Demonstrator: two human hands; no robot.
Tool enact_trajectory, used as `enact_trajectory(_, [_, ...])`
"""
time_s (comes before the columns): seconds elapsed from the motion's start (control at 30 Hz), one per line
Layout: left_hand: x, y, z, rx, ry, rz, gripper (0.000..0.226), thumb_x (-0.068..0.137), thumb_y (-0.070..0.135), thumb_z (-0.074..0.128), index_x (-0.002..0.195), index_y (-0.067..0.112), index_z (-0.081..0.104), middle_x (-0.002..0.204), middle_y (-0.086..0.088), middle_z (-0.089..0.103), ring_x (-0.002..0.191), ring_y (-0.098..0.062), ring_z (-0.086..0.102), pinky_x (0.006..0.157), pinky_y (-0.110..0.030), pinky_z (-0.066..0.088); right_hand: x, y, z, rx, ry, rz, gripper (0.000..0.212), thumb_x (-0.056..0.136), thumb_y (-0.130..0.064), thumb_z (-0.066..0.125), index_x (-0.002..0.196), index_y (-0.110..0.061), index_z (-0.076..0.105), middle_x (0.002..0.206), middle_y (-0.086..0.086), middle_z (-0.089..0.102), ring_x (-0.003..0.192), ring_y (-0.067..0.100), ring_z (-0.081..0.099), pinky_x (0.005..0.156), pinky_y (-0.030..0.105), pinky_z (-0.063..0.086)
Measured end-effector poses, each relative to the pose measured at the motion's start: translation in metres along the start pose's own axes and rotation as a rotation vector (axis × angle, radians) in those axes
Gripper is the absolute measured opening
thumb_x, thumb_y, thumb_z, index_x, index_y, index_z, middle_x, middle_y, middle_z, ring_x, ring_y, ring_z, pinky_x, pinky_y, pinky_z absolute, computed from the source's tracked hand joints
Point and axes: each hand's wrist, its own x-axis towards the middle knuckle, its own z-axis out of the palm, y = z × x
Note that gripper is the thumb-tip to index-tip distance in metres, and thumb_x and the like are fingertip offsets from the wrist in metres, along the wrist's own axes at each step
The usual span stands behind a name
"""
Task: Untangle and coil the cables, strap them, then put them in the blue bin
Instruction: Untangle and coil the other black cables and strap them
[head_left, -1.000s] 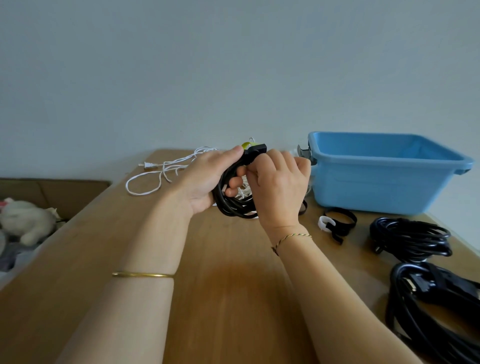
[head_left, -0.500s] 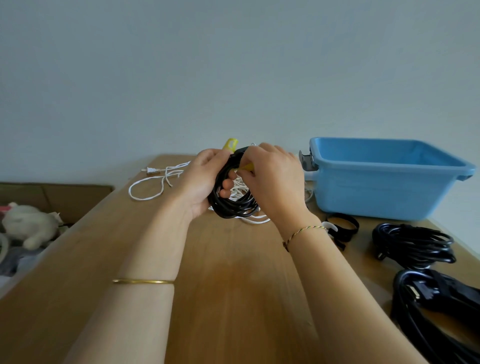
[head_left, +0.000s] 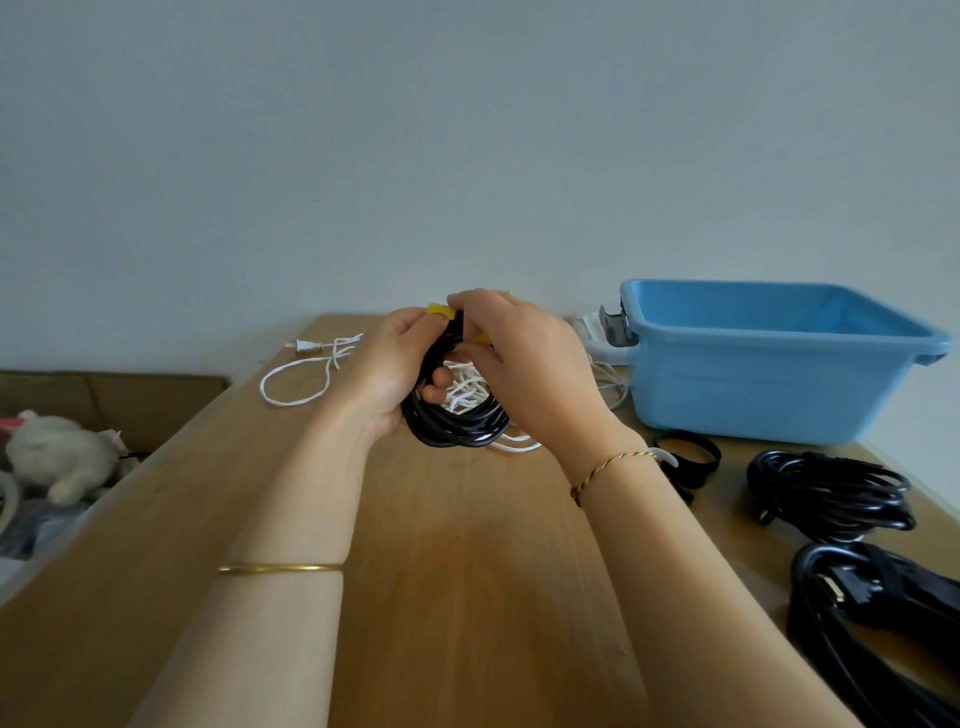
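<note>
The left hand (head_left: 392, 371) grips a coiled round black cable (head_left: 457, 431), its fingers curled through the loop and holding it up over the middle of the wooden tabletop (head_left: 457, 571). The right hand (head_left: 524, 364) pinches a yellow strap (head_left: 440, 310) at the top of the coil. A blue plastic bin (head_left: 769, 384) stands to the far right. A thin white cable (head_left: 296, 382) with a plug lies to the far left. Just beside the bin lies a black strap loop (head_left: 691, 457), and a second black cable coil (head_left: 831, 493) rests nearer on the right.
</note>
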Motion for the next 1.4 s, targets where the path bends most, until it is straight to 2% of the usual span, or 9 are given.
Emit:
enact_trajectory(0.13, [-0.001, -0.001, -0.001, 0.018, -0.037, -0.01, 0.023, 0.102, 0.017, 0.04, 0.088, 0.005, 0.053, 0.064, -0.008, 0.057, 0.038, -0.009, 0.042, 0.033, -0.016, 0.031, -0.001, 0.002, -0.003, 0.113, -0.029, 0.038, 0.006, 0.087, -0.009, 0.052, 0.092, -0.008, 0.049, 0.1, 0.006, 0.065, 0.09, 0.032, 0.058, 0.074, 0.045, 0.048])
enact_trajectory(0.23, [-0.002, -0.001, 0.0, 0.033, -0.1, -0.015, 0.028, 0.101, 0.028, 0.042, 0.094, 0.005, 0.058, 0.077, -0.016, 0.055, 0.041, -0.008, 0.043, 0.035, -0.016, 0.034, -0.002, 0.004, -0.005, 0.162, -0.018, 0.074, 0.017, 0.088, -0.008, 0.051, 0.083, -0.018, 0.038, 0.103, 0.008, 0.066, 0.088, 0.032, 0.059, 0.074, 0.044, 0.048])
enact_trajectory(0.37, [-0.003, 0.001, 0.001, 0.014, -0.051, -0.042, 0.042, 0.099, 0.043, 0.04, 0.09, 0.006, 0.059, 0.073, -0.014, 0.055, 0.04, -0.008, 0.044, 0.035, -0.017, 0.033, -0.004, 0.004, -0.005, 0.19, -0.029, 0.07, 0.021, 0.09, -0.008, 0.052, 0.083, -0.019, 0.035, 0.105, 0.008, 0.066, 0.093, 0.033, 0.06, 0.076, 0.045, 0.048])
enact_trajectory(0.77, [0.001, 0.001, 0.002, 0.0, 0.083, -0.066, 0.023, 0.099, 0.022, 0.049, 0.083, 0.006, 0.052, 0.06, -0.009, 0.051, 0.036, -0.011, 0.041, 0.032, -0.015, 0.028, -0.002, 0.007, -0.01, 0.26, -0.032, 0.083, 0.009, 0.086, -0.008, 0.06, 0.083, -0.007, 0.051, 0.106, 0.011, 0.064, 0.096, 0.03, 0.059, 0.08, 0.044, 0.047])
enact_trajectory(0.9, [0.003, -0.003, 0.003, 0.109, 0.122, 0.007, 0.03, 0.097, 0.018, 0.051, 0.07, 0.005, 0.054, 0.056, -0.008, 0.05, 0.038, -0.014, 0.04, 0.032, -0.017, 0.028, 0.001, 0.006, -0.015, 0.159, -0.065, 0.08, 0.011, 0.082, -0.015, 0.067, 0.086, -0.009, 0.059, 0.095, 0.003, 0.056, 0.08, 0.025, 0.057, 0.073, 0.043, 0.048])
enact_trajectory(1.0, [0.003, -0.006, 0.005, 0.246, 0.126, 0.076, 0.034, 0.095, 0.014, 0.051, 0.064, 0.001, 0.054, 0.052, -0.01, 0.048, 0.038, -0.016, 0.039, 0.033, -0.018, 0.03, 0.005, 0.002, -0.022, 0.029, -0.206, 0.068, 0.01, 0.084, -0.021, 0.064, 0.088, -0.013, 0.059, 0.086, -0.002, 0.05, 0.082, 0.021, 0.053, 0.072, 0.038, 0.046])
enact_trajectory(1.1, [0.005, -0.009, 0.008, 0.417, 0.123, 0.131, 0.033, 0.093, 0.017, 0.055, 0.064, 0.001, 0.056, 0.051, -0.013, 0.047, 0.039, -0.019, 0.04, 0.037, -0.02, 0.031, 0.008, 0.0, -0.028, 0.018, -0.271, 0.071, 0.008, 0.086, -0.016, 0.059, 0.089, -0.009, 0.063, 0.085, 0.004, 0.058, 0.084, 0.026, 0.058, 0.076, 0.041, 0.049])
enact_trajectory(1.27, [0.005, -0.013, 0.015, 0.503, 0.062, 0.169, 0.016, 0.095, 0.019, 0.051, 0.082, 0.01, 0.051, 0.051, -0.006, 0.051, 0.034, -0.01, 0.043, 0.038, -0.019, 0.034, 0.006, 0.013, -0.032, 0.065, -0.143, 0.103, 0.008, 0.087, -0.02, 0.06, 0.084, -0.014, 0.063, 0.082, 0.0, 0.055, 0.082, 0.022, 0.057, 0.075, 0.041, 0.049])
enact_trajectory(1.4, [0.0, -0.011, 0.022, 0.486, -0.051, 0.205, 0.015, 0.097, 0.011, 0.048, 0.082, 0.013, 0.048, 0.055, -0.006, 0.045, 0.034, -0.008, 0.043, 0.037, -0.019, 0.033, 0.001, 0.026, -0.03, 0.181, -0.015, 0.184, 0.008, 0.083, -0.02, 0.065, 0.081, -0.012, 0.067, 0.083, 0.002, 0.063, 0.081, 0.021, 0.059, 0.074, 0.043, 0.05])
